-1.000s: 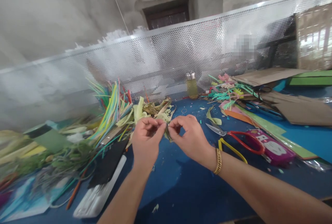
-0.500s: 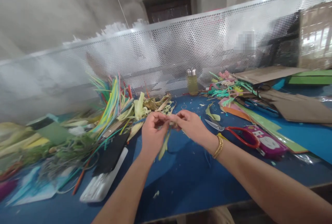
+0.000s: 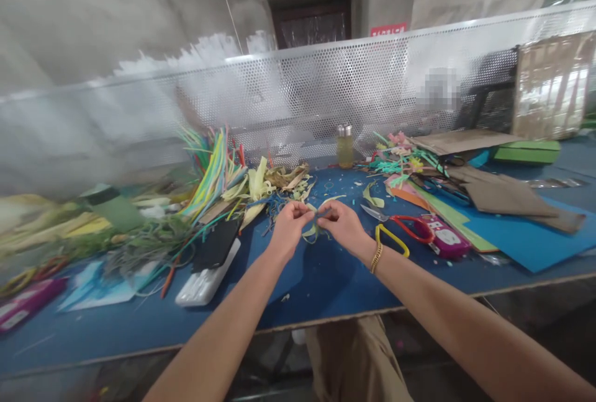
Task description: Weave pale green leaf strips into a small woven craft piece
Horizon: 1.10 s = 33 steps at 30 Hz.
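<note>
My left hand (image 3: 287, 230) and my right hand (image 3: 343, 227) meet above the blue table (image 3: 326, 278), fingers pinched together on a small pale green strip (image 3: 313, 228) held between them. Loose ends of the strip curl down below my fingertips. A gold bracelet (image 3: 375, 257) sits on my right wrist. Just right of my right hand lie red-handled scissors (image 3: 399, 224) and a yellow loop (image 3: 393, 239).
A heap of coloured strips and straws (image 3: 214, 169) lies to the left, with a black phone (image 3: 216, 244) on a white case. A small yellow bottle (image 3: 345, 147) stands by the perforated metal screen (image 3: 326, 92). A purple box (image 3: 442, 236), cardboard and paper sheets lie right.
My hands have moved away from me toward the table's middle, still pinching the strip. The camera has pulled back, so the table's front edge and my lap now show.
</note>
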{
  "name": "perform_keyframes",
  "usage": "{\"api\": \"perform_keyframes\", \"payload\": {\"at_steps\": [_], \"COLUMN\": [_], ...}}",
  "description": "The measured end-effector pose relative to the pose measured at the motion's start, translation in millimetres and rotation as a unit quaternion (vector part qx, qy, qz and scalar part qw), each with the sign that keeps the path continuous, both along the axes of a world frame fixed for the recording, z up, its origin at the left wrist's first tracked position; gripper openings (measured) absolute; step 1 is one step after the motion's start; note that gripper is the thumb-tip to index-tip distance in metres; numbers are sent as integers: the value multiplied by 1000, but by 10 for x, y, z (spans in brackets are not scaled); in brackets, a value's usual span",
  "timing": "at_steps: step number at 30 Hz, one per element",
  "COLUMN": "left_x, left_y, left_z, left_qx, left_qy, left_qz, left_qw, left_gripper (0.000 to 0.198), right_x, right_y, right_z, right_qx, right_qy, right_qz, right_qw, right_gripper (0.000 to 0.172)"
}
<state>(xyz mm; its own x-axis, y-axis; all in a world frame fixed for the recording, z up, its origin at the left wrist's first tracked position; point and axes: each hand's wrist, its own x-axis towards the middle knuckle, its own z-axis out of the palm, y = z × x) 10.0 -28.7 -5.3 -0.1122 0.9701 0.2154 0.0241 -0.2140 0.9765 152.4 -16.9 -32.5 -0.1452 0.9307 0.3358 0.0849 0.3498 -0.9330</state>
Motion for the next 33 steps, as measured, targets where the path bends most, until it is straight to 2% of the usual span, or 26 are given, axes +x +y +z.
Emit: {"api": "perform_keyframes", "payload": {"at_steps": [3,6,11,14,16,22,28,33], "left_x": [-58,-131,-237,-263,-271,-280,-269,-269], "left_y": [-71,-110,-156,-146,-116,-53,-104,-66], "left_z": [-79,-135,-173,-200,-231,-313,-320,-346], "left_qx": [3,54,146,173,189,198,161,185], "left_qy": [-17,-13,154,243,266,255,231,291], "left_qz": [3,25,89,70,55,38,10,-2], "left_qw": [1000,998,973,952,944,946,959,939], "left_gripper": [27,22,13,14,17,1,10,13], "right_x": [-28,-58,-113,-143,-154,-145,-102,-66], "right_y": [-65,-114,-136,-122,-113,-104,-116,-113], "right_z": [-57,-70,-107,-139,-152,-193,-215,-171], "right_qx": [-21,-22,-36,-29,-15,6,60,115], "right_qy": [12,12,55,83,90,45,-15,-63], "right_qz": [-4,-19,-22,-19,-16,-24,-12,-50], "right_qw": [1000,1000,998,996,996,999,998,990], "right_gripper": [19,19,21,19,18,15,14,18]}}
